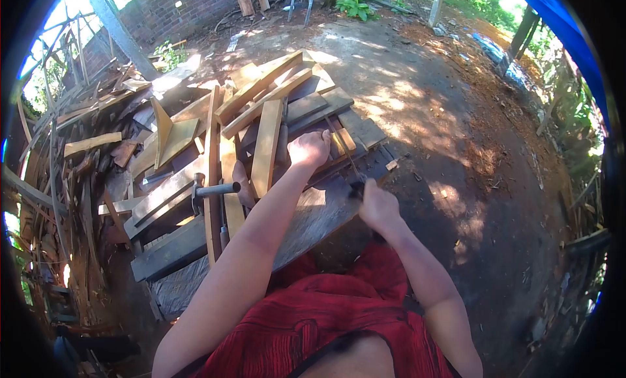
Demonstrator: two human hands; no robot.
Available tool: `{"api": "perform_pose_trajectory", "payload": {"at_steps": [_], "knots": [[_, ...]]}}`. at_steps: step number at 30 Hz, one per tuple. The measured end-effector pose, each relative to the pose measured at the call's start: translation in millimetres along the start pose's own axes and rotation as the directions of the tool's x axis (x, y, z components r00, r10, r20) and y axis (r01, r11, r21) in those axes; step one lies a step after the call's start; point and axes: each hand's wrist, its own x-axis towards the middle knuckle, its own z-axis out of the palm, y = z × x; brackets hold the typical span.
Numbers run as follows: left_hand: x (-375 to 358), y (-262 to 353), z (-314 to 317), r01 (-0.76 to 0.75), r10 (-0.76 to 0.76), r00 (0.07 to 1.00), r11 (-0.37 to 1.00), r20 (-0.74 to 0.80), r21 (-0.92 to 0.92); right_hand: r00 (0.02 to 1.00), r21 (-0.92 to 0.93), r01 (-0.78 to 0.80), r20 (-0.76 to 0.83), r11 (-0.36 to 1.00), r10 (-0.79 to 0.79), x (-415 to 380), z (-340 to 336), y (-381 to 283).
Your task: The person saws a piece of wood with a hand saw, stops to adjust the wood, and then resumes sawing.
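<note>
My right hand (379, 210) is closed around the dark handle of a long, thin-bladed tool (343, 142). Its narrow blade slants up and away, past a small pale wood block (345, 141) among the dark boards. To the left of the blade, my left hand (309, 150) is curled into a fist over the wood; what its fingers grip, if anything, is hidden. A short plank (267, 146) lies just left of that hand. Nearer my left forearm, a claw hammer (218, 189) rests across a narrow upright batten (212, 163).
Planks and offcuts are heaped on a worn low bench (313, 225) in front of me. A tangle of sticks and scrap wood (72, 176) stands on the left. Bare dirt ground (456, 215) lies right, with a stepladder (301, 3) and brick wall (169, 16) behind.
</note>
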Motion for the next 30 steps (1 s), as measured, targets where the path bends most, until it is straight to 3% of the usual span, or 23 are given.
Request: {"api": "perform_pose_trajectory", "payload": {"at_steps": [5,12,15,22,25,30], "knots": [[5.7,-4.3,8.7,0.011,-0.012,1.0,1.0,0.01,0.023,0.993,0.052,0.042,-0.115,0.998,-0.036,71.2,9.5,-19.9],[3.5,-1.0,3.3,0.036,-0.038,0.998,0.998,0.044,0.044,0.999,0.009,-0.033,0.03,0.999,0.033,-31.3,12.7,16.4],[-1.7,-1.1,1.5,0.017,-0.017,1.0,1.0,0.018,0.011,0.998,0.029,-0.053,0.045,0.998,0.052,-38.9,6.1,16.1],[1.1,-0.2,-0.4,-0.005,0.005,1.0,1.0,-0.023,0.017,0.981,0.06,0.087,-0.178,0.994,-0.075,71.4,7.9,-19.6],[-0.9,0.5,4.2,0.002,-0.002,1.0,1.0,-0.002,0.007,0.991,0.068,0.05,-0.124,0.996,-0.041,54.2,10.0,-10.6],[3.7,-1.7,0.9,0.018,-0.018,0.999,1.0,0.042,0.01,0.998,0.013,-0.057,0.042,0.998,0.057,-41.6,17.7,24.8]]}}
